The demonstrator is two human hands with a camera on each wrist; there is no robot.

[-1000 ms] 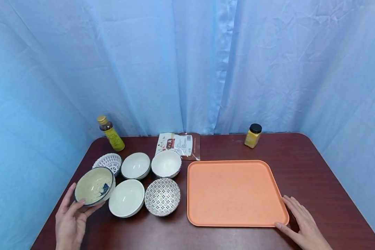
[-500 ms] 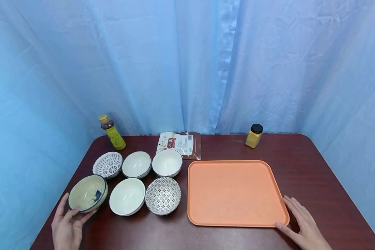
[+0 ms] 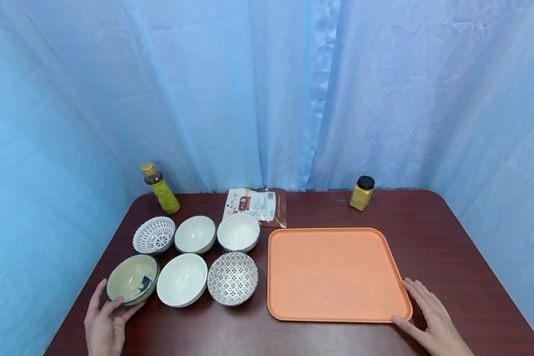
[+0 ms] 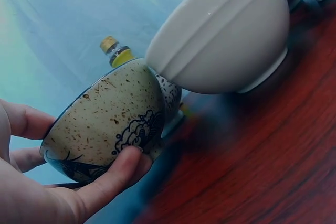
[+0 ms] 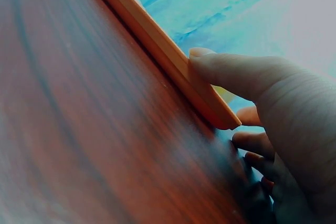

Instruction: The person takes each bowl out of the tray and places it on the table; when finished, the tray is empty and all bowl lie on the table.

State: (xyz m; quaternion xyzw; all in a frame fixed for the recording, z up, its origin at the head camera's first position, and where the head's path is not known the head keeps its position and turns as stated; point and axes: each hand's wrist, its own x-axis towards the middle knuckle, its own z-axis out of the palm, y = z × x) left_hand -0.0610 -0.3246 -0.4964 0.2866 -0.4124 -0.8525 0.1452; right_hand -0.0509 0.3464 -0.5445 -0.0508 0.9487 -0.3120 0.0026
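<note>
My left hand [image 3: 104, 326] grips a speckled beige bowl [image 3: 131, 277] with a dark rim and a blue motif inside, at the table's left. In the left wrist view, the thumb presses the outside of this speckled bowl [image 4: 107, 114], and other fingers reach its rim on the far side. A plain white bowl [image 3: 182, 280] stands right beside it. A white-and-dark patterned bowl [image 3: 154, 235] sits just behind. My right hand [image 3: 431, 319] rests at the near right corner of an orange tray [image 3: 333, 277]. Its thumb touches the front rim [image 5: 197, 85]; the fingers lie along the right side.
Two white-inside bowls, one in the middle [image 3: 195, 235] and one further right [image 3: 238, 232], stand behind a patterned bowl [image 3: 233, 279]. At the back are a yellow-green bottle [image 3: 162, 190], a brown-and-white food packet [image 3: 258, 205] and a black-lidded yellow jar [image 3: 362, 194]. Blue curtains [image 3: 285, 99] surround the table.
My left hand has lowered the speckled bowl, first left and toward me, then slightly right beside the white bowl. The patterned bowl behind is less covered. My right hand stays at the tray.
</note>
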